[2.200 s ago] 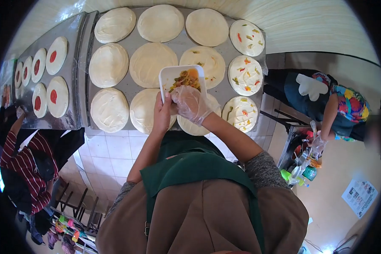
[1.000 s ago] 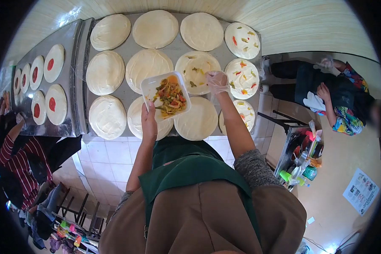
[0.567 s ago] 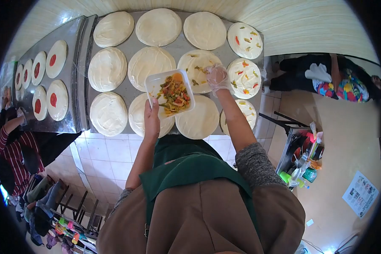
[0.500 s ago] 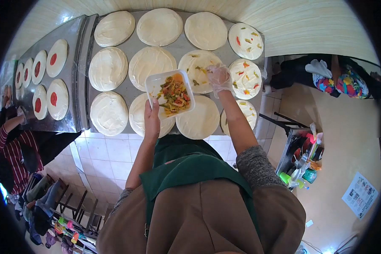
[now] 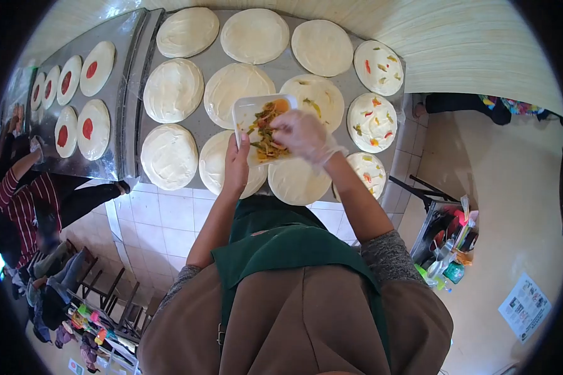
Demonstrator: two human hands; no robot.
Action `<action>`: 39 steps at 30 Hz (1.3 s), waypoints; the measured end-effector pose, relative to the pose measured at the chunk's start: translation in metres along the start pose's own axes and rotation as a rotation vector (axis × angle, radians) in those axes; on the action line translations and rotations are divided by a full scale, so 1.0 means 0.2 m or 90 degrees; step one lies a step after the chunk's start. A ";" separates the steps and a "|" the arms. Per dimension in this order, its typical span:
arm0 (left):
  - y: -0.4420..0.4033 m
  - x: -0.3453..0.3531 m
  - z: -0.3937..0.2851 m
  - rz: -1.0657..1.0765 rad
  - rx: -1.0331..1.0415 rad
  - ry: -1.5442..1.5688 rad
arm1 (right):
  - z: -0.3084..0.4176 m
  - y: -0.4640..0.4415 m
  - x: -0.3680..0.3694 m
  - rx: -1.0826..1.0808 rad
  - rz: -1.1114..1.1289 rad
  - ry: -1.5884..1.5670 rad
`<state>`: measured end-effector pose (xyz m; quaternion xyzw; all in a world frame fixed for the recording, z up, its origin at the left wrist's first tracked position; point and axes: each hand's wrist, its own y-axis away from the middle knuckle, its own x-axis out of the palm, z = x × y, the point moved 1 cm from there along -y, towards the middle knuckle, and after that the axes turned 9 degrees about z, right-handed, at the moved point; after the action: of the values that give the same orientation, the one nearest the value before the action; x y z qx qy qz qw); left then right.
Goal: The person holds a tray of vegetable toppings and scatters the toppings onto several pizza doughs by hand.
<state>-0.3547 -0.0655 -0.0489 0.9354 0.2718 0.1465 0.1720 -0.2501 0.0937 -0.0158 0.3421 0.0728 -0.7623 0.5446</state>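
My left hand [image 5: 236, 167] grips the near-left edge of a white plastic tub [image 5: 244, 112], which is tilted over the flatbreads. Chopped cooked vegetables [image 5: 264, 134], green, red and orange, fill part of it. In a clear glove, my right hand [image 5: 305, 135] has its fingertips pinched together in the vegetables. Just beyond lies a cream-coated dough round [image 5: 322, 106] with a few green and yellow pieces on it. At the right edge, several rounds, such as this one [image 5: 372, 123], carry scattered vegetable pieces. Another coated round [image 5: 299, 181] lies below the tub, partly covered by it.
Plain coated rounds [image 5: 172, 90] cover the left and back of the metal table [image 5: 209, 67]. An adjoining metal counter [image 5: 122, 75] holds rounds with red sauce. A person in a striped top [image 5: 28, 209] stands at left. A cluttered small table [image 5: 441, 247] is at right.
My right hand has moved left from the vegetable-dotted round into the tub. The tub has shifted slightly up and right in view. The whole view has shifted a little.
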 end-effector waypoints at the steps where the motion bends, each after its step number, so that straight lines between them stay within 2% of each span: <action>1: 0.00 0.02 -0.01 0.007 0.008 0.014 | 0.06 0.04 0.05 -0.011 -0.013 0.100; 2: -0.01 0.04 -0.02 0.013 0.016 0.027 | 0.10 0.05 0.08 -0.023 -0.026 0.201; 5: -0.04 0.04 0.02 0.013 0.017 -0.001 | 0.05 0.05 0.18 -0.074 -0.090 0.242; 8: -0.03 0.08 -0.02 0.012 0.019 0.004 | -0.03 0.04 0.12 -0.021 -0.021 0.109; 11: -0.05 0.09 -0.03 0.026 0.024 0.041 | 0.01 0.06 -0.09 0.131 0.064 -0.155; 14: -0.09 0.11 -0.01 0.023 0.034 0.016 | -0.08 0.07 -0.13 0.148 0.051 -0.528; 20: -0.15 0.18 -0.07 0.041 0.049 0.052 | -0.08 0.04 -0.21 0.155 0.014 -0.918; 23: -0.19 0.19 -0.09 0.046 0.049 0.027 | -0.15 -0.01 -0.23 0.202 0.006 -0.837; 27: -0.26 0.14 -0.04 0.024 0.030 0.008 | -0.35 -0.19 -0.38 0.146 -0.101 -0.804; 30: -0.30 0.07 0.00 0.001 0.011 0.014 | -0.56 -0.44 -0.51 0.200 -0.164 -0.649; 33: -0.30 0.03 -0.05 -0.029 0.003 0.039 | -0.78 -0.69 -0.50 0.248 -0.155 -0.441; 35: -0.30 0.00 -0.04 -0.048 0.013 0.045 | -0.94 -0.85 -0.46 0.273 -0.104 -0.232; 36: -0.31 -0.01 -0.04 -0.057 0.016 0.048 | -0.95 -0.89 -0.44 0.284 -0.079 -0.128; 39: -0.32 -0.06 -0.04 -0.061 -0.004 0.043 | -1.00 -0.96 -0.42 0.265 -0.129 0.042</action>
<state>-0.3966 -0.0181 -0.0691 0.9154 0.3215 0.1705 0.1721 -0.3165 0.3311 -0.1666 0.4625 -0.0344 -0.8001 0.3804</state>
